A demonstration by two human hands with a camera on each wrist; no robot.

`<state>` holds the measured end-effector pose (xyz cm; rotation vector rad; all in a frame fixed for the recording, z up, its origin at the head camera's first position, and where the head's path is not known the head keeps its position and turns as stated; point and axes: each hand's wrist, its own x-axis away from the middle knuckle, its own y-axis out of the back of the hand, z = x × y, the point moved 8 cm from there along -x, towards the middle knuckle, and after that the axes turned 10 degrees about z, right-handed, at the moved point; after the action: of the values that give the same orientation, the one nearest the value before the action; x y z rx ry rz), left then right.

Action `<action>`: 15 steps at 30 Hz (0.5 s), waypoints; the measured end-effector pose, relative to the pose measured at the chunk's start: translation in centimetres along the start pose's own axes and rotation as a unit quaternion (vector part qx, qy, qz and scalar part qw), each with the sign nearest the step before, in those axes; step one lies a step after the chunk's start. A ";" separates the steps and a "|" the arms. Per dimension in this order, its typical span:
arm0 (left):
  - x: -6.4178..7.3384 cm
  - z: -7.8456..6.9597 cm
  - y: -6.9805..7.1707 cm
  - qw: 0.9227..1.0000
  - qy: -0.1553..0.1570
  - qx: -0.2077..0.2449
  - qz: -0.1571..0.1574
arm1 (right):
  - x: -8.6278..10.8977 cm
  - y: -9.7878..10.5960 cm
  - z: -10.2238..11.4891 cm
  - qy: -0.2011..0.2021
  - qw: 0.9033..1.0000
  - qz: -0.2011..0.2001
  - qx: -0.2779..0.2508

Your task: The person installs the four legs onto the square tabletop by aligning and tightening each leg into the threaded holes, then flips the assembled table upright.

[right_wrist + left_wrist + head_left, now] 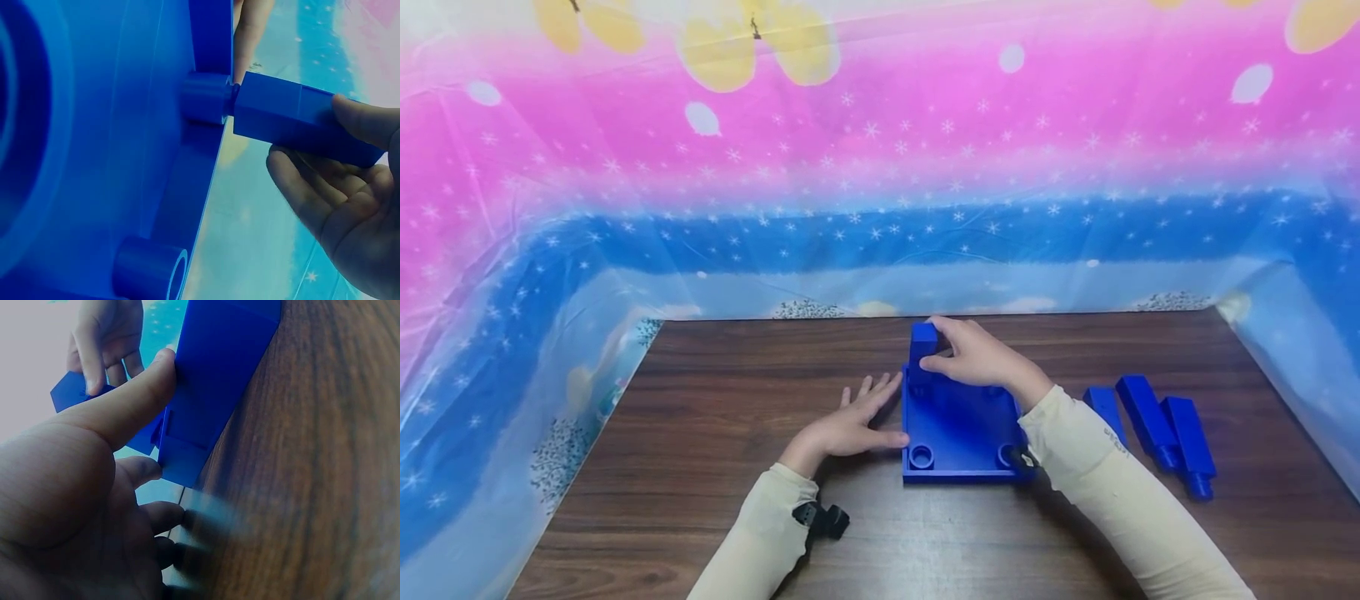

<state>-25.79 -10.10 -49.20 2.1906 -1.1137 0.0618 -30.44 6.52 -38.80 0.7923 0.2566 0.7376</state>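
A blue square panel [962, 425] with a raised rim and round corner sockets [921, 457] lies on the table. At its far left corner stands a blue square-sided leg [923, 346]. My right hand [981, 354] pinches this leg between thumb and fingers. The right wrist view shows the leg's narrow round end at the mouth of a socket [209, 97], partly inserted; how deep cannot be told. My left hand [850, 429] has its fingers spread and touches the panel's left side with thumb and forefinger. In the left wrist view its thumb [137, 394] lies along the panel edge.
Three more blue legs lie right of the panel: one [1105, 407] partly behind the right sleeve, a middle one [1146, 417] and an outer one [1189, 437], the latter two with round ends towards me. A patterned cloth [880, 233] hangs behind the brown wooden table [737, 367].
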 end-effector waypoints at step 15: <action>0.2 -0.2 0.1 1.000 -0.001 -0.001 -0.002 | 0.1 0.1 -0.2 0.015 1.000 -0.002 -0.015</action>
<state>-25.68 -10.11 -48.95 2.1916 -1.1092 0.0568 -30.45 6.72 -38.86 0.7519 0.2733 0.7483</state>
